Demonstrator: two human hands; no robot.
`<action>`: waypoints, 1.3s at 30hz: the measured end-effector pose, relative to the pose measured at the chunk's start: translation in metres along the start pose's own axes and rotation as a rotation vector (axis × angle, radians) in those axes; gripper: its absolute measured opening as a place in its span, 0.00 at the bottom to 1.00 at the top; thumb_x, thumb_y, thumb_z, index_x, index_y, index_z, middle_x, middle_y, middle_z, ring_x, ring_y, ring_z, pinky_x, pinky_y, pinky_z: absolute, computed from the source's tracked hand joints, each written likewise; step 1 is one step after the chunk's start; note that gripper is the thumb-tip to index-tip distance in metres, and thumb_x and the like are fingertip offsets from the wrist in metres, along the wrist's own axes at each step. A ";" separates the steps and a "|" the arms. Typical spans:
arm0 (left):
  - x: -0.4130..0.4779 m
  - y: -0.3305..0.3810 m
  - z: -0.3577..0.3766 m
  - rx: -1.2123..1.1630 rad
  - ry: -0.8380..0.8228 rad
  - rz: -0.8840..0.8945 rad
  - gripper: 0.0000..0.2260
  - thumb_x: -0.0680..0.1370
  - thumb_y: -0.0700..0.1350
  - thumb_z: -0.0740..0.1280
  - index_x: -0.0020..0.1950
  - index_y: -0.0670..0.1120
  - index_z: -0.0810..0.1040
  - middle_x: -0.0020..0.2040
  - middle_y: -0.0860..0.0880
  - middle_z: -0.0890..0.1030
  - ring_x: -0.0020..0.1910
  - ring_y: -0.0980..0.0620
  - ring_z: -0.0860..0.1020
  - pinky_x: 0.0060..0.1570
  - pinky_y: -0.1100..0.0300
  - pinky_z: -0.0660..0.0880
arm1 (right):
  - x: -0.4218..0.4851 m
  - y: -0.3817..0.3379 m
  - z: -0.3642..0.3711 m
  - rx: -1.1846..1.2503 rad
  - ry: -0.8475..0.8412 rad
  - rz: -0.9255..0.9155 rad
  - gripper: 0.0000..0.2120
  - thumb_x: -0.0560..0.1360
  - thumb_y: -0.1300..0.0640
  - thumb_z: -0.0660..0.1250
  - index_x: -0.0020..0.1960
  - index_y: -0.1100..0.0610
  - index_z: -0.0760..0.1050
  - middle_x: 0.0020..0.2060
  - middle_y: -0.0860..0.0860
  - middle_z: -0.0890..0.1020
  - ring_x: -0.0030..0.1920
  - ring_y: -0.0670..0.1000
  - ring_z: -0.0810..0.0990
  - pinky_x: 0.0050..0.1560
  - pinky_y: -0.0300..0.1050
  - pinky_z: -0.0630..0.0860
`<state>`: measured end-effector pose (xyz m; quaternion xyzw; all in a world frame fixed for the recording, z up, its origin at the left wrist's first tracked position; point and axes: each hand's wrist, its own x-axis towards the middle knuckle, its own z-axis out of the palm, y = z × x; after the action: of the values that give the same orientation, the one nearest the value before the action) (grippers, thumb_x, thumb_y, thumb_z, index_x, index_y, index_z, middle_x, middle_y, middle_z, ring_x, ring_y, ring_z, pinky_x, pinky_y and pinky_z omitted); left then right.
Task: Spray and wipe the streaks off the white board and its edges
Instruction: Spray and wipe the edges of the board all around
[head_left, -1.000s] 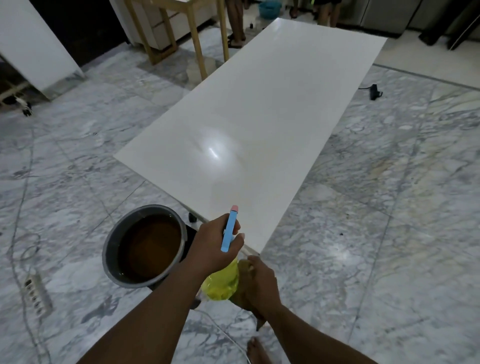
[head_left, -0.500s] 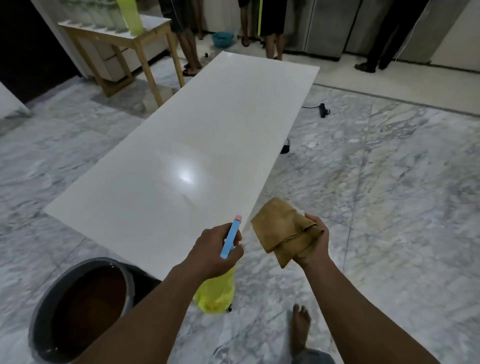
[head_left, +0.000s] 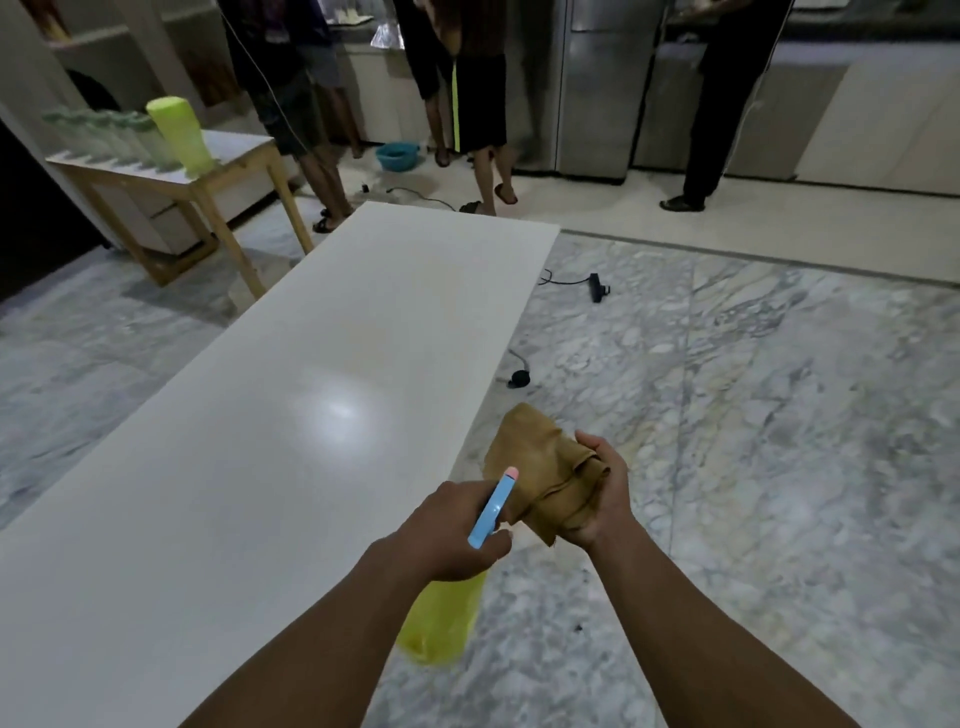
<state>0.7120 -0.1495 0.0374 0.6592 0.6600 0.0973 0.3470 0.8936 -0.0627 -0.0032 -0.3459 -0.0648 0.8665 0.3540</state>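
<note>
A long white board (head_left: 291, 426) lies flat above the marble floor, running from the near left to the far middle, with a light glare near its centre. My left hand (head_left: 447, 530) grips a spray bottle (head_left: 441, 618) with a yellow body and a blue trigger head tipped pink, held at the board's right edge. My right hand (head_left: 597, 493) is closed on a folded brown cloth (head_left: 535, 462), just right of the bottle and beside the board's right edge, over the floor.
A wooden table (head_left: 208, 182) with green bottles stands at the far left. Several people stand beyond the board's far end near a blue basin (head_left: 397, 156). A black power strip (head_left: 597, 286) and cables lie on the floor to the right.
My view has lifted and moved along the board; the bucket has left the frame. The cloth came up from beside the bottle and now sits close to the spray head.
</note>
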 end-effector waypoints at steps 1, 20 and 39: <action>0.005 0.004 -0.004 -0.013 -0.018 0.012 0.07 0.76 0.51 0.71 0.49 0.50 0.76 0.47 0.49 0.83 0.45 0.46 0.81 0.46 0.49 0.79 | 0.000 -0.006 0.006 0.048 -0.003 0.000 0.25 0.76 0.44 0.61 0.55 0.66 0.80 0.48 0.64 0.83 0.46 0.62 0.84 0.49 0.55 0.82; 0.446 0.048 -0.165 0.049 -0.089 0.080 0.09 0.78 0.53 0.72 0.44 0.52 0.76 0.46 0.48 0.83 0.45 0.46 0.83 0.47 0.49 0.79 | 0.298 -0.343 0.034 0.007 0.188 -0.172 0.24 0.75 0.46 0.64 0.65 0.60 0.77 0.55 0.59 0.79 0.57 0.61 0.78 0.67 0.58 0.70; 0.750 0.027 -0.269 -0.179 0.196 0.034 0.11 0.76 0.56 0.73 0.49 0.50 0.78 0.41 0.51 0.83 0.31 0.50 0.78 0.38 0.55 0.77 | 0.691 -0.527 0.068 -0.388 0.562 -0.305 0.19 0.74 0.35 0.59 0.55 0.46 0.76 0.33 0.49 0.76 0.32 0.51 0.73 0.34 0.43 0.73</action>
<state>0.6587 0.6447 0.0050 0.6239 0.6683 0.2256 0.3365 0.7972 0.7917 -0.1460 -0.6173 -0.1789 0.6466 0.4108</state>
